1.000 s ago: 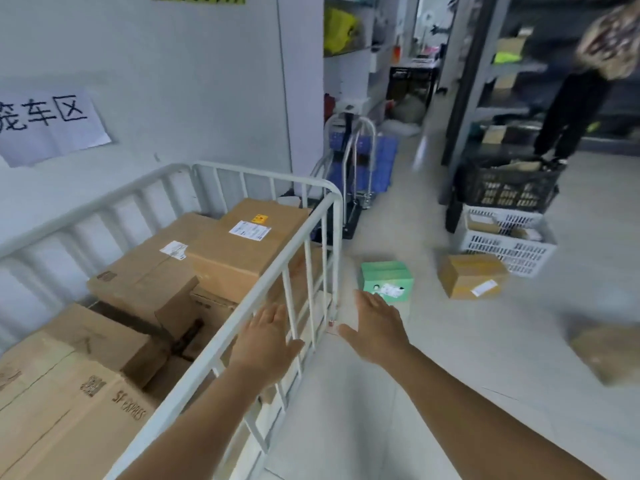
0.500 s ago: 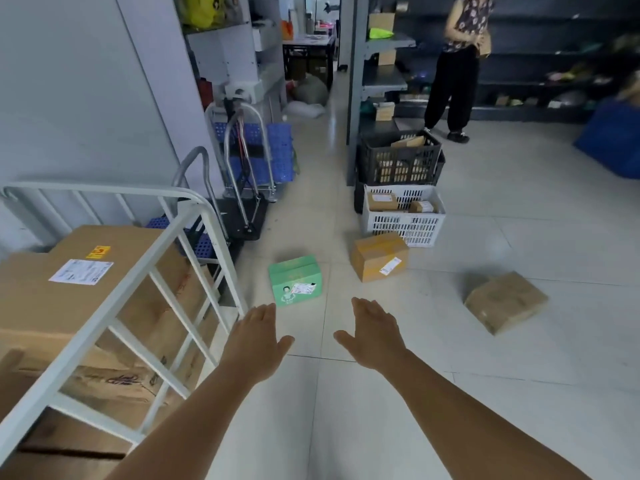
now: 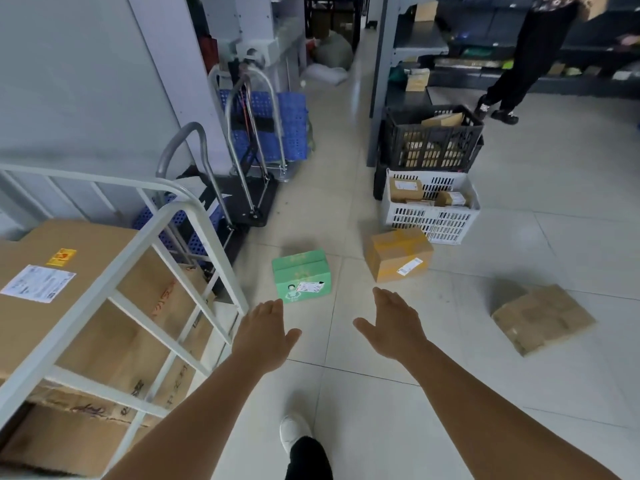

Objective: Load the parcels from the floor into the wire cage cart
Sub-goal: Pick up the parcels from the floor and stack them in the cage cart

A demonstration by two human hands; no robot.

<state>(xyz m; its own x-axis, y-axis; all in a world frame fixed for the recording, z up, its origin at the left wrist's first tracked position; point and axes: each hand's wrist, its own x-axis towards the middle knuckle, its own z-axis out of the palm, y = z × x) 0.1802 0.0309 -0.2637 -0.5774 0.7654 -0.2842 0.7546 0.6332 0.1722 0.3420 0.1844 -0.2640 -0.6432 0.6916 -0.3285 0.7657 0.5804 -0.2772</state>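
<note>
Both hands reach out over the floor with fingers straight and nothing in them, the left hand a little nearer the green parcel, the right hand wider out. The parcel lies straight ahead, between them and just beyond, long side facing them. The wire cage cart stands to the left, already stacked with cartons.

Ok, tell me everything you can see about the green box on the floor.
The green box is a small cardboard carton, closed, with a seam along its top and a white label plus a printed cartoon figure on its near side. It sits upright on the tiled floor, slightly turned, beside the wire cage cart. Nothing but the floor touches it.
</note>
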